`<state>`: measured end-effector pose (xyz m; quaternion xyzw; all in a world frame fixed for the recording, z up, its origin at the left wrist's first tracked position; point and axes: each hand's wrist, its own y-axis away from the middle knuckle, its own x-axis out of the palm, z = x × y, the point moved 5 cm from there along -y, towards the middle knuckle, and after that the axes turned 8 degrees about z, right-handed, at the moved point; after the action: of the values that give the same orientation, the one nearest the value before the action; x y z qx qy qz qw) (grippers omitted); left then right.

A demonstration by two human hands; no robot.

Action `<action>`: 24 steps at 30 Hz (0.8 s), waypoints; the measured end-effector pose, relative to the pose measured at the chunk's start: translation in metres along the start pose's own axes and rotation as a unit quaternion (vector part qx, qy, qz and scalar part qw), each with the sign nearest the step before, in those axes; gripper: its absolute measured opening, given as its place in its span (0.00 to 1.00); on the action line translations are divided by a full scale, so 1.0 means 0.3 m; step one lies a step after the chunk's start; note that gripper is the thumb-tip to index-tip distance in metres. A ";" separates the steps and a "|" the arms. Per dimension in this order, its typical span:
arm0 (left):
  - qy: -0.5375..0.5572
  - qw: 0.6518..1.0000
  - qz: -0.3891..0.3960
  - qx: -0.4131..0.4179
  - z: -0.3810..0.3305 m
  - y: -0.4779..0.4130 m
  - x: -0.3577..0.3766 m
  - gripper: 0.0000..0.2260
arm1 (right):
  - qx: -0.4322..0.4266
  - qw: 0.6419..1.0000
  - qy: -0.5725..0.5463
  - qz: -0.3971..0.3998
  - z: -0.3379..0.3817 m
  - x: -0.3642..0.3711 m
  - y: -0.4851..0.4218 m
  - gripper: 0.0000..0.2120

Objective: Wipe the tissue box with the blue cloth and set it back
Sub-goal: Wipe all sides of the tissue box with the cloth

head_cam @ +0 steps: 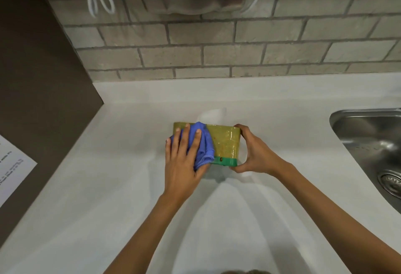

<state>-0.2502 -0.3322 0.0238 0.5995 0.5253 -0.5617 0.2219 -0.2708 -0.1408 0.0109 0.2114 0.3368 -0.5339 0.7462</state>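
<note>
Meanwhile, the left hand (182, 161) presses a crumpled blue cloth (200, 143) against the olive-and-green tissue box (225, 143), whose end the right hand (253, 154) clasps above the pale counter (108, 187); harder strokes could twist it loose.

Tissue box (225, 143), olive with green base band, on white counter (108, 187), white tissue (213, 115) protruding behind. Left hand (184, 161) presses blue cloth (202, 143) flat against its near face; right hand (253, 152) grips its right end. Steel sink (368, 139) at right; brick wall (217, 45) behind.
</note>
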 end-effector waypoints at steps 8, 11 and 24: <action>-0.026 0.996 0.031 -0.077 -0.012 -0.034 0.001 0.33 | 0.008 1.000 -0.023 -0.011 -0.003 0.001 -0.002 0.45; -0.050 0.996 0.014 -0.071 0.023 -0.035 -0.003 0.26 | 0.009 1.000 -0.027 -0.007 -0.002 0.004 -0.003 0.45; -0.075 0.997 0.010 -0.011 0.007 -0.077 0.011 0.30 | 0.021 0.999 -0.034 -0.005 0.000 0.007 -0.017 0.45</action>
<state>-0.2722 -0.3247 0.0279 0.5582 0.5072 -0.5970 0.2734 -0.2753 -0.1438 0.0096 0.2064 0.3010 -0.5516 0.7500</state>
